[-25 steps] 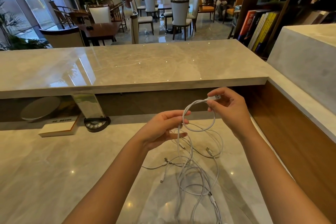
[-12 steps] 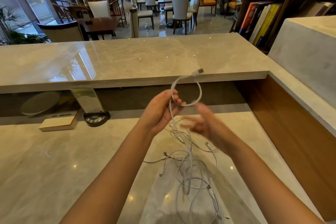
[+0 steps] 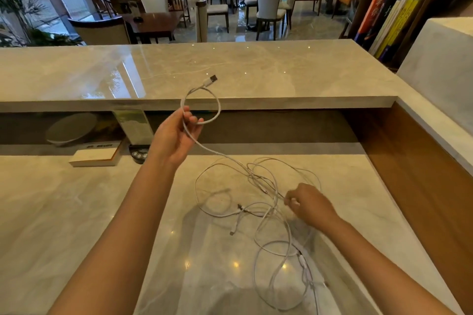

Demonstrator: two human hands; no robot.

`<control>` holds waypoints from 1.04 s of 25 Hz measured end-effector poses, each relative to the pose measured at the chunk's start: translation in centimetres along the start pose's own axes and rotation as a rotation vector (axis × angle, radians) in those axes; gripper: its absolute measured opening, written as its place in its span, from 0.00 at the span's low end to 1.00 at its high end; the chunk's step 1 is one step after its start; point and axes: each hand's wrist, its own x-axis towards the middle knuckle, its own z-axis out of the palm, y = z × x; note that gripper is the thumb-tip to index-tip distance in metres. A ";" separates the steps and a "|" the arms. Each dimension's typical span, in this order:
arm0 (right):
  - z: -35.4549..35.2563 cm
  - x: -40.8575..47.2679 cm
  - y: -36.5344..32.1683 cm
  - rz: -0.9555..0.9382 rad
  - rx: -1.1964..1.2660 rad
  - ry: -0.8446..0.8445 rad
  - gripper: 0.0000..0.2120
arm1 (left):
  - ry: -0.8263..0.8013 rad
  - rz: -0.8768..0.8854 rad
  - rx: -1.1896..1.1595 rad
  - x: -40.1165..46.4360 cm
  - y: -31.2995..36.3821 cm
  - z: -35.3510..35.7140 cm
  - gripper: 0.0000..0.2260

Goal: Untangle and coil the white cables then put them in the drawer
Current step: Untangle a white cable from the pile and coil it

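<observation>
A tangle of thin white cables [image 3: 271,215] lies spread over the marble desk top [image 3: 76,225]. My left hand [image 3: 176,135] is raised above the desk and grips one small coiled loop [image 3: 217,112] of a cable, whose USB plug [image 3: 211,79] sticks up above the loop. From that hand the cable runs down to the tangle. My right hand [image 3: 307,203] is low over the right side of the tangle, and its curled fingers pinch a cable strand. No drawer is in sight.
A raised marble counter [image 3: 230,71] runs across behind the desk. Under its ledge stand a book [image 3: 96,156], a small black round device [image 3: 139,155] and a leaflet stand [image 3: 133,125]. A wooden side wall [image 3: 422,174] borders the right.
My right hand let go of the plug end and dropped down to the tangle on the desk. My left hand rose a little with the small loop.
</observation>
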 end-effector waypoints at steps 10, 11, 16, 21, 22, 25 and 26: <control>-12.6 0.3 -3.8 -0.074 1.169 0.397 0.10 | 0.102 -0.190 -0.019 -1.5 -3.9 -3.4 0.09; -12.8 0.2 -4.0 -0.103 1.160 0.431 0.10 | 0.093 -0.192 -0.021 -1.5 -4.2 -3.1 0.09; -13.1 -1.7 -4.0 -0.255 1.154 0.521 0.10 | 0.072 -0.214 -0.048 -2.0 -5.0 -1.9 0.09; -15.2 -3.0 -3.8 -0.401 1.591 0.311 0.16 | 0.064 -0.245 -0.098 -2.1 -5.3 -1.5 0.10; -15.3 -2.8 -3.7 -0.358 1.579 0.326 0.13 | 0.063 -0.248 -0.107 -2.0 -5.3 -1.5 0.10; -15.1 -1.6 -3.1 -0.153 1.439 0.400 0.06 | 0.068 -0.243 -0.062 -1.9 -5.5 -2.0 0.10; -15.4 -1.1 -2.9 -0.093 1.426 0.376 0.09 | 0.072 -0.247 -0.050 -1.9 -5.6 -2.3 0.09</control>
